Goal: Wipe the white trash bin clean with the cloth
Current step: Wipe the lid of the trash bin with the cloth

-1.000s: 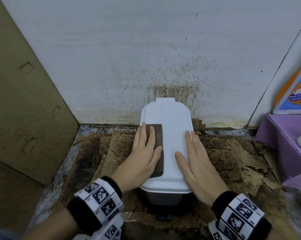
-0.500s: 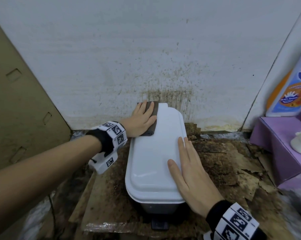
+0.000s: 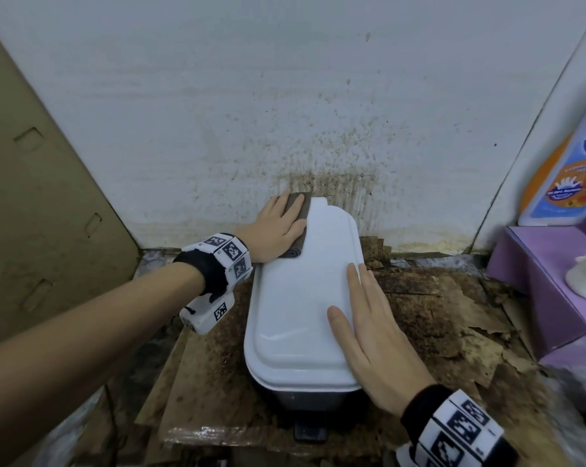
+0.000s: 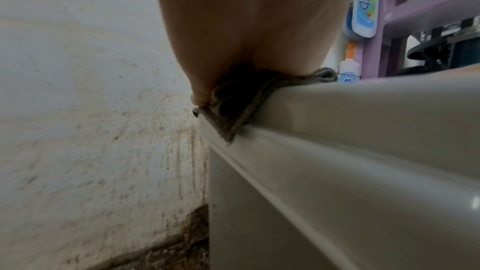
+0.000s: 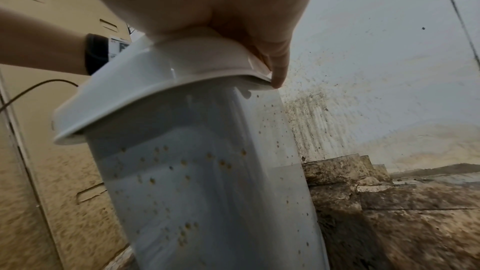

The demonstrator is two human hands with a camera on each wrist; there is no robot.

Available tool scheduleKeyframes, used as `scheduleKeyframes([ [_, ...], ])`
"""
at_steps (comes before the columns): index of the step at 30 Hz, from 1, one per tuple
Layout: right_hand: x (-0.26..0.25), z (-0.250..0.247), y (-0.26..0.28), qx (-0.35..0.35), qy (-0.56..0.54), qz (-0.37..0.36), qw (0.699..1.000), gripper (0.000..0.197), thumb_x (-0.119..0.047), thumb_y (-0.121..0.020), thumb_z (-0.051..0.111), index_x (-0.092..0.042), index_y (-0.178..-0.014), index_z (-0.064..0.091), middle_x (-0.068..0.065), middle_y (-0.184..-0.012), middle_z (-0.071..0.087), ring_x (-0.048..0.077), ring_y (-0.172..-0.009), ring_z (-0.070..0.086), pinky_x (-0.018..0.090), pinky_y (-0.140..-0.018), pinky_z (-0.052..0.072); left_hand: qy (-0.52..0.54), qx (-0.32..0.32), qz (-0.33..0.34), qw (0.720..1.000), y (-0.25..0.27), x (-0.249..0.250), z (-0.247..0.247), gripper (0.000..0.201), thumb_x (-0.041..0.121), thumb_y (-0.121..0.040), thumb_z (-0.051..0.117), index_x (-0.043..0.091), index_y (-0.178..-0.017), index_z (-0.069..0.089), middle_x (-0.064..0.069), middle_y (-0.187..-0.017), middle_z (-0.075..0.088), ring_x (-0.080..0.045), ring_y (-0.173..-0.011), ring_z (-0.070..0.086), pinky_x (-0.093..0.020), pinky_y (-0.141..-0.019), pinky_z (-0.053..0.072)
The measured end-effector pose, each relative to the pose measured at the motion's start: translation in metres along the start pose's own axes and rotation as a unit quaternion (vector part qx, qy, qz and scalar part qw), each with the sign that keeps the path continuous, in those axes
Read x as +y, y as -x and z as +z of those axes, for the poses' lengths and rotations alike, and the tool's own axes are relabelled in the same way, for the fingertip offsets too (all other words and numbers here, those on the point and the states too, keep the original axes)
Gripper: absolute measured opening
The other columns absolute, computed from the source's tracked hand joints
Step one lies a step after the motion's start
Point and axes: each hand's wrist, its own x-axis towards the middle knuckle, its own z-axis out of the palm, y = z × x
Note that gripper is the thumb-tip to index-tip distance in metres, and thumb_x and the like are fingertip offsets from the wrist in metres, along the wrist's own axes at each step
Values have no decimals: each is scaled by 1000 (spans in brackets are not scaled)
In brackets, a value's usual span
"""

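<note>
Left hand [image 3: 278,227] has run the cloth [image 3: 301,210] from the near half of the bin lid up to its far-left corner over the last second; between the half-second-ago frame and now it has barely moved, so the stroke looks to be at its end by the wall [image 3: 217,112]. Fingers flat, pressing the folded cloth down; in the left wrist view the cloth [image 4: 233,98] drapes over the lid edge.

Right hand [image 3: 375,338] hasn't shifted: flat on the lid's right edge, fingers extended, one fingertip hooked over the rim, steadying.

White trash bin [image 3: 301,315] stands on stained cardboard on the floor [image 3: 436,315], back against the wall.

Judgement: left strip of lid covered. Bin side wall [image 5: 207,171] is speckled with brown spots, not yet wiped. Plenty left.
</note>
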Motion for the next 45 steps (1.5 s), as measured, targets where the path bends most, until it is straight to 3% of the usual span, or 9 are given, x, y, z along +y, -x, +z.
scheduleKeyframes([
  [4, 0, 1, 1, 5, -2, -1, 1000, 74, -62, -101, 19, -35, -157, -20, -19, -164, -26, -8, -147, -26, 18, -118, -6, 8, -1, 16, 1000, 25, 3, 13, 58, 28, -113, 19, 12, -162, -8, -4, -168, -22, -26, -153, -27, -34, -119, -16],
  [8, 0, 2, 0, 9, -3, 0, 1000, 74, -62, -100, 19, -34, -158, -18, -18, -165, -24, -8, -147, -24, 18, -117, -5, 74, 6, 8, 997, 46, -1, 29, 64, 38, -112, 23, 17, -162, -12, -2, -166, -30, -23, -152, -31, -41, -123, -9],
  [16, 1, 4, 1, 16, -3, 0, 1000, 75, -62, -100, 19, -31, -159, -16, -18, -166, -23, -7, -148, -23, 19, -118, -6, 142, 37, -2, 989, 97, 13, 58, 68, 46, -110, 25, 24, -163, -12, 7, -163, -36, -14, -151, -32, -38, -124, -7],
  [22, 1, 6, 1, 25, -1, 1, 1000, 75, -61, -101, 20, -31, -159, -16, -15, -167, -21, -4, -150, -22, 21, -120, -6, 184, 70, -16, 980, 137, 29, 79, 71, 47, -108, 29, 29, -161, -14, 13, -160, -39, -6, -148, -34, -23, -120, -11],
  [27, 2, 7, 1, 26, -1, 1, 1000, 74, -59, -102, 22, -30, -159, -15, -15, -167, -21, -4, -150, -22, 20, -120, -6, 219, 138, -30, 966, 155, 39, 96, 70, 50, -106, 34, 36, -161, -8, 20, -160, -36, 3, -148, -31, -20, -121, -8],
  [32, 2, 7, 2, 30, -1, -1, 1000, 74, -57, -102, 23, -29, -160, -15, -14, -167, -20, -4, -150, -21, 19, -119, -6, 257, 182, -45, 948, 172, 54, 114, 71, 52, -104, 38, 43, -159, -6, 31, -158, -34, 13, -143, -32, -7, -110, -12],
  [37, 3, 6, 1, 29, -7, 3, 1000, 75, -59, -102, 22, -30, -160, -15, -15, -167, -20, -4, -150, -21, 21, -121, -5, 282, 200, -40, 937, 167, 52, 112, 67, 46, -104, 43, 39, -161, 8, 27, -164, -22, 12, -148, -22, -12, -118, -4],
  [40, 3, 7, 1, 30, -7, 4, 1000, 75, -61, -101, 21, -31, -160, -15, -15, -167, -20, -4, -150, -21, 23, -121, -4, 293, 205, -36, 933, 157, 41, 104, 63, 39, -106, 46, 33, -162, 18, 22, -167, -10, 6, -153, -11, -27, -128, 8],
  [45, 3, 7, 0, 32, -6, 2, 999, 76, -63, -99, 19, -30, -160, -14, -16, -167, -19, -4, -150, -21, 22, -120, -4, 279, 182, -36, 942, 127, 26, 82, 61, 32, -106, 49, 28, -161, 23, 13, -169, -4, -7, -157, -1, -40, -127, 18],
])
